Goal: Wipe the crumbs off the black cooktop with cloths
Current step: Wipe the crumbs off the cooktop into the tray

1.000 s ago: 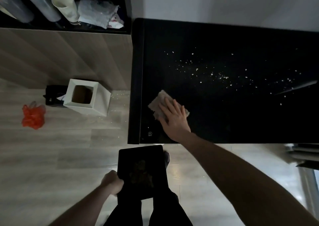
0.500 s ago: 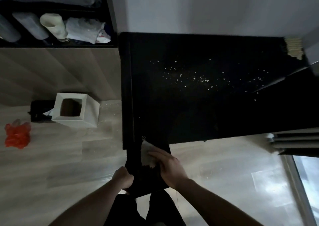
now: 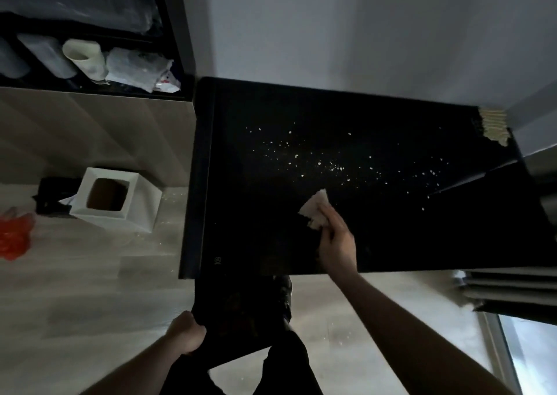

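Observation:
The black cooktop (image 3: 259, 213) fills the middle of the view. Pale crumbs (image 3: 331, 165) lie scattered across its far half. My right hand (image 3: 336, 241) presses a beige cloth (image 3: 315, 210) onto the cooktop just in front of the crumbs, the cloth sticking out past my fingertips. My left hand (image 3: 185, 333) grips the left edge of a black tray (image 3: 238, 316) held below the cooktop's front edge. A second pale cloth (image 3: 494, 124) lies at the cooktop's far right corner.
A white square bin (image 3: 117, 201) stands on the wooden floor to the left, with an orange bag (image 3: 13, 234) beyond it. Crumbs dot the floor. A shelf with rolls and bags (image 3: 90, 60) is at the upper left. A wall runs behind the cooktop.
My right hand, which had brought the cloth to the tray at the cooktop's front edge, has moved back onto the cooktop and further right, close to the crumbs. The left hand keeps holding the tray.

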The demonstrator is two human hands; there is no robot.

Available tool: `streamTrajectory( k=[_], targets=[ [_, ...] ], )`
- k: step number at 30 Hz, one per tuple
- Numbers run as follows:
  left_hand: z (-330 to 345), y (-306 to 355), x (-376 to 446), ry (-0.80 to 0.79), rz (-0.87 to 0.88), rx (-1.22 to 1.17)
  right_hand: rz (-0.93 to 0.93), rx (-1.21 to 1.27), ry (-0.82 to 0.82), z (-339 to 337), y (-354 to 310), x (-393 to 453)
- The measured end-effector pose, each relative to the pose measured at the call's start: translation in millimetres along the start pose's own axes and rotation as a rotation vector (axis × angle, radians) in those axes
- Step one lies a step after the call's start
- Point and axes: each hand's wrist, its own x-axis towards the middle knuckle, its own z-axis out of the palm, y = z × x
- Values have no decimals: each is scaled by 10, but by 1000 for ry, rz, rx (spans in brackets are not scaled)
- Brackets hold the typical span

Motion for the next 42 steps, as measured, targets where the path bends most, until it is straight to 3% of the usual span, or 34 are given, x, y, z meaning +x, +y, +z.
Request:
streamTrajectory(
  k=[10,14,17,22,26,32,35,39,42],
  targets=[
    [411,195,108,57,-125,-86,-95,-220,-110,-248,284,1818],
    [441,383,-49,74,-90,-78,-96,-568,-304,78,326,2131],
    [482,419,-92,67,-102,-124,-193,-624,-356,303,376,1994],
    [487,441,-123,57,-71,-126,-447,-518,-496,483,399,1365],
    [459,412,-97,56,-55,-149,-523,-493,-612,522,398,676],
    [402,303,-23,12,-13,-142,-486,-355,-663,702,624,-528],
    [417,253,70,21,-10,-127,-410,-288,-721,656,390,-888],
    [475,137,263,33,-6,-122,-339,-159,-729,478,195,-918],
    [464,128,259,43,-5,-138,-337,-84,-577,370,144,-580]
  ],
)
